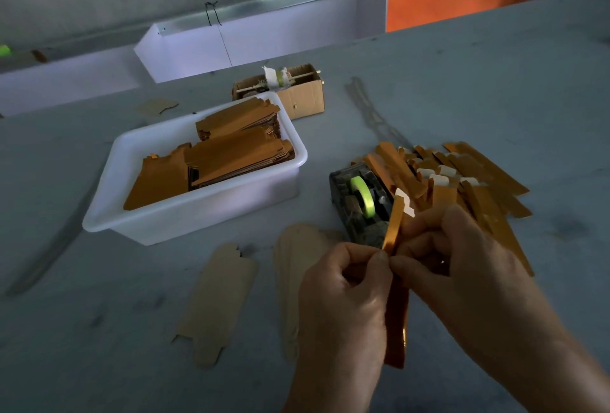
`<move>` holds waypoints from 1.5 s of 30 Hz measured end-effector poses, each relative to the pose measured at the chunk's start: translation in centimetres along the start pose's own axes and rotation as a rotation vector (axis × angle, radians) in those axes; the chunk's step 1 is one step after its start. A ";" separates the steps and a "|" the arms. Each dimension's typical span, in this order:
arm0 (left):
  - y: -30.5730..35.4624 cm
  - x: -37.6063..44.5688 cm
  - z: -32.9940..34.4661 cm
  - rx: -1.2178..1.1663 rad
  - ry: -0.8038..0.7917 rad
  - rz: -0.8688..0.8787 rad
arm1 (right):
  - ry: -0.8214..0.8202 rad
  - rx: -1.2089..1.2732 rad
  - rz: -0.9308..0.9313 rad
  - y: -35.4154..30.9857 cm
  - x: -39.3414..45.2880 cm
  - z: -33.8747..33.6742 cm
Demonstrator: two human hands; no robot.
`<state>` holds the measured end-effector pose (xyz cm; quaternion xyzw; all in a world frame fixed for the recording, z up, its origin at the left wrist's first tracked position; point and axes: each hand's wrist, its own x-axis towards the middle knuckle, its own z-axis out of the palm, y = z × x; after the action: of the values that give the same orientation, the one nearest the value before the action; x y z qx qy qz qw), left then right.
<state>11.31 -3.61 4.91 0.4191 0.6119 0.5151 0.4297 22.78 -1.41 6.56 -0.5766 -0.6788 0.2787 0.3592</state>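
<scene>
Just before the tape dispenser, my left hand and right hand pinch a folded orange card strip. Fingers curled.

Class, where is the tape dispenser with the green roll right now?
Head view, right of centre: the tape dispenser sits on the table between the white tub to its left and the pile of orange strips to its right.

The head-worn view looks forward and down, close over the left hand and right hand, across the table.
</scene>
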 end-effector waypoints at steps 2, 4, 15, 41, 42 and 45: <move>-0.5 -0.1 0.6 -0.006 0.066 0.025 | 0.003 -0.060 0.004 -0.3 -0.1 0.2; -1.1 -0.4 1.2 0.032 0.131 0.078 | 0.004 -0.136 0.016 -0.6 -0.2 0.3; -1.9 -0.7 0.4 0.104 0.203 0.309 | 0.055 -0.024 0.074 0.3 -0.4 0.5; -1.0 1.5 -3.9 0.299 0.159 0.115 | 0.159 0.043 0.121 3.3 2.0 -0.5; -1.3 1.9 -5.1 0.443 0.253 0.169 | 0.215 0.006 0.135 3.8 2.7 -1.0; -2.5 3.4 -9.1 0.901 0.361 0.100 | 0.306 -0.036 0.201 4.7 5.1 -2.2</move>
<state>1.51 -3.11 2.97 0.4962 0.8179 0.2832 0.0674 26.93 4.37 4.99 -0.6835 -0.5600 0.2099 0.4185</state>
